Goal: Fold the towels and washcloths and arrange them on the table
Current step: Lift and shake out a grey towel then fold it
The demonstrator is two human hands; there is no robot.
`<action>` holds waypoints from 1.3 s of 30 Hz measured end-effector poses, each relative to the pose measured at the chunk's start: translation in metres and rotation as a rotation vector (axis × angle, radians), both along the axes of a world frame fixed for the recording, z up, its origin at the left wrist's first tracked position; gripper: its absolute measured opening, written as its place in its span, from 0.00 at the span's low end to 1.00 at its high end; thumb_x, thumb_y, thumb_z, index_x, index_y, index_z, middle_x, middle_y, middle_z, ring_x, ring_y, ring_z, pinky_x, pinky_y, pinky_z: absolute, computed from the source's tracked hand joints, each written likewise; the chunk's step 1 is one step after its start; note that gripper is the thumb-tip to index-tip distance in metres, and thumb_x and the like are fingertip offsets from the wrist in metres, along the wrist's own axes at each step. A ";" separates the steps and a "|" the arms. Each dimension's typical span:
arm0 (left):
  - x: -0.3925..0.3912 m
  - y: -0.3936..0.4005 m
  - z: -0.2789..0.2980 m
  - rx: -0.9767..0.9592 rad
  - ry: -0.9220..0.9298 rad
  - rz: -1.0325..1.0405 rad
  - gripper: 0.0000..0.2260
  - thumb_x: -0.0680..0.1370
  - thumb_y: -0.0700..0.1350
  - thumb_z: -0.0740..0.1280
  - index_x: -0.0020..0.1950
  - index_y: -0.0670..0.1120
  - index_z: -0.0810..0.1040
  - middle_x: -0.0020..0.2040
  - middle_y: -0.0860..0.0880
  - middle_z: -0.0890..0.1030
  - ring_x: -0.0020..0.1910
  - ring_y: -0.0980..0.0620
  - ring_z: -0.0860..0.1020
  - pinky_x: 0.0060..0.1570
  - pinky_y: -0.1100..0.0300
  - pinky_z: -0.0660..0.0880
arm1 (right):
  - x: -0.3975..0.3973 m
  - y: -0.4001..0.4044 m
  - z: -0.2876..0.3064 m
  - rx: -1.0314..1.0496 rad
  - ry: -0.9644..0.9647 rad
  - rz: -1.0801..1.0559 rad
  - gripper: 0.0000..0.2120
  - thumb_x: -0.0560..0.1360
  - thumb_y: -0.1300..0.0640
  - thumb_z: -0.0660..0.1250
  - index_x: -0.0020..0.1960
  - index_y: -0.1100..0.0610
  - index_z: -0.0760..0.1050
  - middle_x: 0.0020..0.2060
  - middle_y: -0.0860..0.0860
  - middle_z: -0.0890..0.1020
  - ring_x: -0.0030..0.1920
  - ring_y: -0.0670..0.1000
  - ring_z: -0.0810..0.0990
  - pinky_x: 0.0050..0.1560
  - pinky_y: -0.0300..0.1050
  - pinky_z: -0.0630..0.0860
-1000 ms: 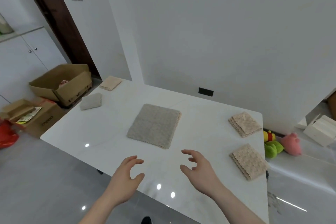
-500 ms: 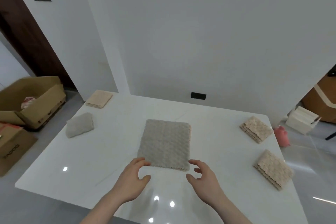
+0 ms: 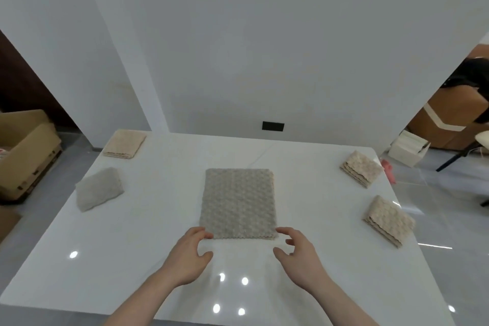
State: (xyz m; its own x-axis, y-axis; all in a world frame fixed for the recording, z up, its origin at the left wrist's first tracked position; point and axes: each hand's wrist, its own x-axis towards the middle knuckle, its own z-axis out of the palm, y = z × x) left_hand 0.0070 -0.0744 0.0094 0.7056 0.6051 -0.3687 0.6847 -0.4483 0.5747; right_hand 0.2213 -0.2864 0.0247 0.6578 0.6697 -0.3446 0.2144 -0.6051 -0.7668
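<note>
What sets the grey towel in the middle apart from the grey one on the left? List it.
The middle towel lies flat, thin and wide; the left towel is a small, thick folded bundle. The middle towel sits square to the table edge by both hands; the left towel lies skewed, far from them. Both are grey and nubbly.

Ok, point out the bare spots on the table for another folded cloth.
Bare table lies between the small grey cloth and the centre grey towel, and between that towel and the two beige stacks. The near edge is crowded by the left hand and right hand.
</note>
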 end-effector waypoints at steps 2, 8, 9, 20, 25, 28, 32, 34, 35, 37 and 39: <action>0.005 -0.001 -0.002 0.008 0.014 -0.019 0.21 0.79 0.51 0.67 0.72 0.54 0.72 0.76 0.56 0.65 0.73 0.57 0.67 0.71 0.64 0.62 | 0.004 -0.001 -0.003 -0.008 -0.013 0.015 0.21 0.77 0.53 0.69 0.68 0.41 0.72 0.65 0.38 0.73 0.62 0.41 0.75 0.63 0.40 0.75; 0.022 0.001 -0.013 0.068 0.074 -0.094 0.23 0.79 0.51 0.66 0.75 0.54 0.69 0.76 0.57 0.62 0.73 0.56 0.67 0.68 0.68 0.61 | 0.021 0.009 -0.030 -0.057 -0.070 0.098 0.23 0.77 0.54 0.69 0.70 0.45 0.72 0.67 0.42 0.73 0.64 0.44 0.76 0.65 0.39 0.72; 0.026 0.004 -0.015 0.078 0.087 -0.109 0.24 0.79 0.51 0.66 0.76 0.53 0.68 0.77 0.57 0.61 0.73 0.55 0.66 0.68 0.68 0.61 | 0.023 0.011 -0.035 -0.066 -0.076 0.101 0.23 0.77 0.55 0.69 0.71 0.45 0.72 0.68 0.42 0.73 0.65 0.45 0.75 0.66 0.39 0.71; 0.050 0.069 -0.127 0.232 0.100 -0.202 0.27 0.75 0.56 0.63 0.75 0.56 0.67 0.76 0.58 0.62 0.71 0.53 0.65 0.69 0.61 0.65 | 0.049 0.058 -0.139 -0.050 -0.220 0.081 0.21 0.75 0.52 0.70 0.68 0.45 0.74 0.62 0.39 0.73 0.65 0.46 0.75 0.62 0.38 0.71; 0.027 0.064 -0.197 0.404 -0.275 -0.052 0.18 0.78 0.57 0.62 0.69 0.61 0.74 0.72 0.68 0.66 0.70 0.63 0.65 0.70 0.62 0.64 | 0.032 0.064 -0.214 0.049 -0.523 0.050 0.18 0.72 0.48 0.75 0.61 0.42 0.79 0.60 0.36 0.74 0.62 0.46 0.69 0.65 0.46 0.72; 0.025 0.066 -0.208 0.416 -0.375 0.013 0.14 0.81 0.56 0.61 0.66 0.62 0.79 0.70 0.70 0.71 0.70 0.65 0.67 0.69 0.70 0.61 | 0.030 0.065 -0.225 0.113 -0.594 0.011 0.14 0.74 0.49 0.75 0.59 0.41 0.80 0.59 0.34 0.75 0.62 0.45 0.71 0.64 0.46 0.71; 0.022 0.066 -0.215 0.439 -0.421 0.027 0.12 0.83 0.56 0.62 0.64 0.63 0.81 0.69 0.71 0.72 0.70 0.65 0.68 0.68 0.67 0.64 | 0.029 0.065 -0.231 0.190 -0.608 -0.028 0.13 0.74 0.51 0.75 0.56 0.38 0.82 0.56 0.32 0.77 0.60 0.44 0.71 0.64 0.46 0.72; 0.022 0.066 -0.222 0.481 -0.412 -0.011 0.14 0.83 0.59 0.58 0.65 0.63 0.79 0.69 0.71 0.71 0.70 0.65 0.67 0.68 0.65 0.64 | 0.030 0.064 -0.237 0.209 -0.626 -0.026 0.12 0.74 0.50 0.75 0.55 0.37 0.83 0.56 0.32 0.77 0.60 0.44 0.71 0.64 0.46 0.72; 0.022 0.067 -0.225 0.499 -0.411 -0.027 0.16 0.82 0.59 0.57 0.65 0.63 0.79 0.70 0.71 0.70 0.70 0.64 0.66 0.69 0.66 0.64 | 0.030 0.064 -0.240 0.213 -0.640 -0.028 0.12 0.74 0.50 0.75 0.54 0.36 0.83 0.56 0.32 0.77 0.60 0.44 0.71 0.64 0.46 0.71; 0.020 0.069 -0.232 0.529 -0.429 -0.042 0.17 0.82 0.60 0.57 0.66 0.64 0.78 0.70 0.71 0.70 0.70 0.65 0.66 0.69 0.68 0.61 | 0.032 0.062 -0.246 0.249 -0.675 -0.039 0.11 0.73 0.49 0.75 0.53 0.34 0.83 0.55 0.31 0.78 0.60 0.45 0.71 0.64 0.47 0.71; 0.020 0.070 -0.238 0.565 -0.439 -0.057 0.16 0.81 0.60 0.58 0.66 0.65 0.78 0.70 0.72 0.70 0.69 0.66 0.66 0.69 0.71 0.60 | 0.035 0.062 -0.251 0.287 -0.706 -0.032 0.10 0.73 0.48 0.75 0.52 0.34 0.84 0.54 0.30 0.78 0.60 0.45 0.70 0.64 0.48 0.71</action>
State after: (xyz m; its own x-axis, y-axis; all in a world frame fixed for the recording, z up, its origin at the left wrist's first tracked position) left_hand 0.0275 -0.0043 -0.2281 0.7529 0.5775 0.3156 0.4103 -0.7868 0.4612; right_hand 0.2560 -0.2241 -0.2262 0.6778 0.6468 0.3497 0.6982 -0.4169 -0.5821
